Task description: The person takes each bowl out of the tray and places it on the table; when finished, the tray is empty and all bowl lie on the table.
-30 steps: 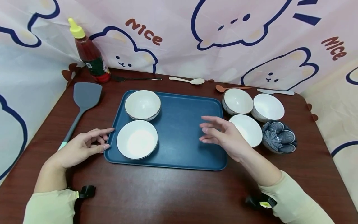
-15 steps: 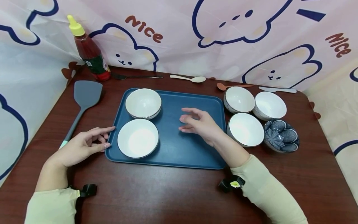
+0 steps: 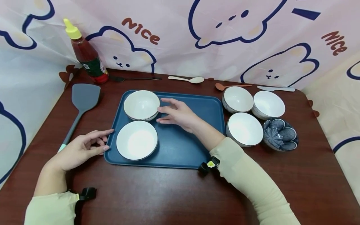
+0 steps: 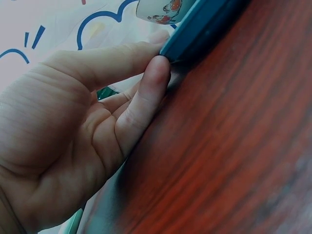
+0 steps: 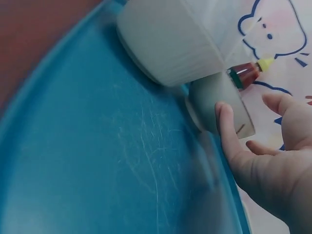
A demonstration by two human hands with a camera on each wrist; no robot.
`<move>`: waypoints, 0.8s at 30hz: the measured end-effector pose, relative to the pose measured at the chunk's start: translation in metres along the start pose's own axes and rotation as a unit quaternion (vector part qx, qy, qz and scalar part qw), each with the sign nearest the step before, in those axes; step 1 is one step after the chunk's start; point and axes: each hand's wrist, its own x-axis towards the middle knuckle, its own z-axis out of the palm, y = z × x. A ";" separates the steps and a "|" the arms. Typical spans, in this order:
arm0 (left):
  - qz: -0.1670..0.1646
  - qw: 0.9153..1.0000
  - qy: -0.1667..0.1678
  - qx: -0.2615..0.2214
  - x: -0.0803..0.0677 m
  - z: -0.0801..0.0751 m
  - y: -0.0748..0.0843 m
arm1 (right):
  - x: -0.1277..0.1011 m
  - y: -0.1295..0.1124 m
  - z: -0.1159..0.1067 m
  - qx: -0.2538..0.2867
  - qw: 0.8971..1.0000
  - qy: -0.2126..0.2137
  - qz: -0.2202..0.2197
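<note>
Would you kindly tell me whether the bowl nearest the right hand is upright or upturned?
Upright: the head view looks into the bowl, which sits base-down on the tray.

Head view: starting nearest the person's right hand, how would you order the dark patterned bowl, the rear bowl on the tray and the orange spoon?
From the right hand:
1. The rear bowl on the tray: just left of the hand.
2. The orange spoon: beyond the tray's far right corner.
3. The dark patterned bowl: off to the right, outside the tray.
</note>
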 end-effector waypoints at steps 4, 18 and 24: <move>0.009 1.000 0.005 0.001 -0.002 0.001 -0.001 | 0.014 0.000 0.007 -0.013 1.000 -0.010 -0.009; 0.005 1.000 0.003 0.004 0.001 0.000 0.000 | 0.027 0.003 0.010 0.022 1.000 -0.011 -0.007; 0.006 1.000 0.002 0.004 0.000 0.001 -0.001 | 0.028 0.004 0.009 0.051 0.999 -0.002 -0.003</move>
